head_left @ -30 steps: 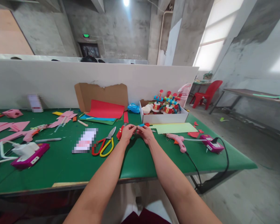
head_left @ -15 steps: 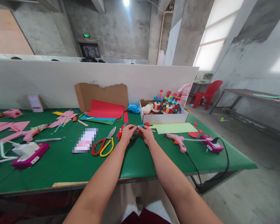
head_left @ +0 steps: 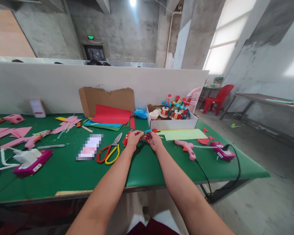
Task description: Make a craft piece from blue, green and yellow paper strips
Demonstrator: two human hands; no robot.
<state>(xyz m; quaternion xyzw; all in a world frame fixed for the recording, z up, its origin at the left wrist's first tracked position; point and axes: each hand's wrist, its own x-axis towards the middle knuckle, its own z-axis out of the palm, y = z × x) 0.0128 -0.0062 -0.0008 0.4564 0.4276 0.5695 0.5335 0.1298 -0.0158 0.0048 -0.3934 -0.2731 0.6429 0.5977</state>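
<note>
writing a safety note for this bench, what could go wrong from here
The blue piece between the left hand and right hand is small, so it might slip. The scissors lie left of the left hand, so a sideways move could bump them. The glue gun on the right trails its cord over the table's edge; a snag could pull it off.

green table (head_left: 147, 171): 1 pair scissors (head_left: 117, 140), pink glue gun (head_left: 188, 148) at right, white box (head_left: 172, 124), pale-green sheet (head_left: 186, 134).

Held blue piece (head_left: 147, 131) — one, glue guns (head_left: 191, 152) — two
</note>
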